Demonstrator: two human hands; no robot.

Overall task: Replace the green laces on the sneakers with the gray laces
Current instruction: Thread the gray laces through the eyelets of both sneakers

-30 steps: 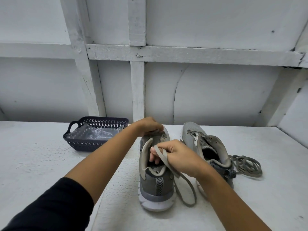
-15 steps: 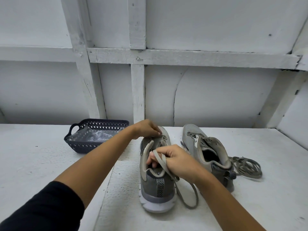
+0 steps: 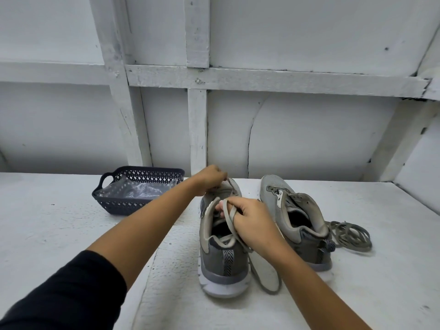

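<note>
Stood the left sneaker (image 3: 222, 258) sole down on the white table (image 3: 59, 234), heel nearest the camera. Pinched a flat gray lace (image 3: 229, 219) in the right hand (image 3: 252, 225) just above that sneaker's collar, fingers curled round it. Trailed the lace down past the right side of the sneaker's heel and looped it on the table beside the sole. Reached the left hand (image 3: 209, 178) to the front of the sneaker's lacing, fingers bunched and curled down against the upper; could not tell what, if anything, lay pinched there. Stood the second sneaker (image 3: 276, 189) just right of the left sneaker, upright, toe pointing away. Heaped loose laces (image 3: 350, 234) farther right of the left sneaker, beyond the second one. Set a dark basket (image 3: 133, 206) with clear plastic (image 3: 142, 188) inside well left of the left sneaker, toward the wall.
</note>
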